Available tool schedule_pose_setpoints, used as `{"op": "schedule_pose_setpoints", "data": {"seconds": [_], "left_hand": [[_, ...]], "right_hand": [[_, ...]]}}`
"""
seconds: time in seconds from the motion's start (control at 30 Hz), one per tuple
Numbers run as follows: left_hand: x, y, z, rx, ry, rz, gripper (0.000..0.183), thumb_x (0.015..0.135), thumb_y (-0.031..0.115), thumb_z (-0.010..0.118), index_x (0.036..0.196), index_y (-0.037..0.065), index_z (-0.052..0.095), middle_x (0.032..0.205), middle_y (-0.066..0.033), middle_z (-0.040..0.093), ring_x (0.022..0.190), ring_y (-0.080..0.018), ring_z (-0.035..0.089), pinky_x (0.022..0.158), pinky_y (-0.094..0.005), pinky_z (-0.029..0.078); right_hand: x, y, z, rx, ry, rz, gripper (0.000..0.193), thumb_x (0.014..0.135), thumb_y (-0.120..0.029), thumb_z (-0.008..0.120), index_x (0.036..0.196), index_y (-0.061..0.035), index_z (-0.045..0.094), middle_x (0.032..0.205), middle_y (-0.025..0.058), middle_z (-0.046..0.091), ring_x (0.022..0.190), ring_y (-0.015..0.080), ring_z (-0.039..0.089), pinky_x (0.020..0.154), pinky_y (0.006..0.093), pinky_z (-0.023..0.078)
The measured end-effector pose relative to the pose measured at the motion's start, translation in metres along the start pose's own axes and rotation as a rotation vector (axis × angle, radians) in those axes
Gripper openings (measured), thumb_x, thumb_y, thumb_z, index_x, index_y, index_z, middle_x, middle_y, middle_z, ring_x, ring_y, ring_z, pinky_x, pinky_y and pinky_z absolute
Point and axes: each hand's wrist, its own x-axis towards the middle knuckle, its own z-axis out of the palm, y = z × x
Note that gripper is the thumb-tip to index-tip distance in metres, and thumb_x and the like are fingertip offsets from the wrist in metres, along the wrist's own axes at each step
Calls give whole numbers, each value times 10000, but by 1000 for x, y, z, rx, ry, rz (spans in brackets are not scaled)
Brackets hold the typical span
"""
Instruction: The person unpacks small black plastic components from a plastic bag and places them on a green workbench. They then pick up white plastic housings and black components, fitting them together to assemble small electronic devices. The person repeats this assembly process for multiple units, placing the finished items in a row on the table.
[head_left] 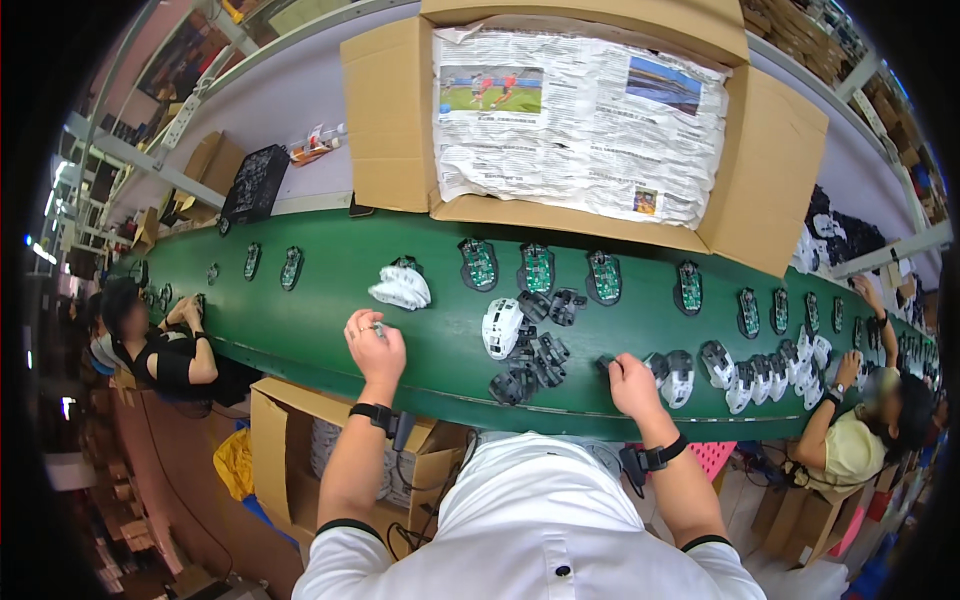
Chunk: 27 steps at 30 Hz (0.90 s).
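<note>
My left hand [377,346] is closed above the green belt; a small glint shows at its fingers, but what they hold is hidden. Just beyond it lie several stacked white mouse shells [402,290], with a dark mouse base partly behind them. My right hand [634,386] pinches a small black plastic part [604,366] near the belt's front edge. Between my hands are a white and black mouse shell [502,328] and a loose pile of black plastic mouse parts [541,362]. Right of my right hand sits another white and black shell [679,378].
Mouse bases with green circuit boards [536,268] line the far side of the green belt [450,345]. More shells [770,375] cluster at right. A cardboard box [390,120] with newspaper stands behind; another box [280,450] is below left. Co-workers sit at both sides.
</note>
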Motion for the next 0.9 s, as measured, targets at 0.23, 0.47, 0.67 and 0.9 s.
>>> {"op": "schedule_pose_setpoints", "data": {"seconds": [0.23,0.47,0.67,0.9], "left_hand": [[-9,110,64,-155,-596,-221,601,818,425,740,1196,-28,629,1145,-236,629,1048,-373,626,923,-443,506],[-13,123,88,-274,-589,-213,618,742,406,842,1120,-21,603,1055,-200,677,954,-327,676,856,-413,535],[-30,119,55,-777,-490,-188,419,838,185,808,1074,35,496,877,-75,651,769,-140,633,711,-302,530],[-51,155,32,-1013,-681,-313,428,849,131,733,1210,-16,556,841,-42,654,753,-101,602,689,-269,501]], "right_hand": [[1,36,-21,-136,-184,-269,254,907,-214,586,1086,-133,747,976,215,687,970,385,651,882,471,518],[0,9,1,-323,275,-261,416,793,-219,773,1194,-150,687,1247,160,583,1169,362,540,967,446,488],[-22,31,25,-163,283,-216,449,793,-203,775,1207,-86,646,1260,160,592,1145,361,563,918,445,519],[-1,8,3,-99,320,-423,421,807,-142,727,1211,-65,639,1332,160,589,1240,365,538,1024,451,464]]}}
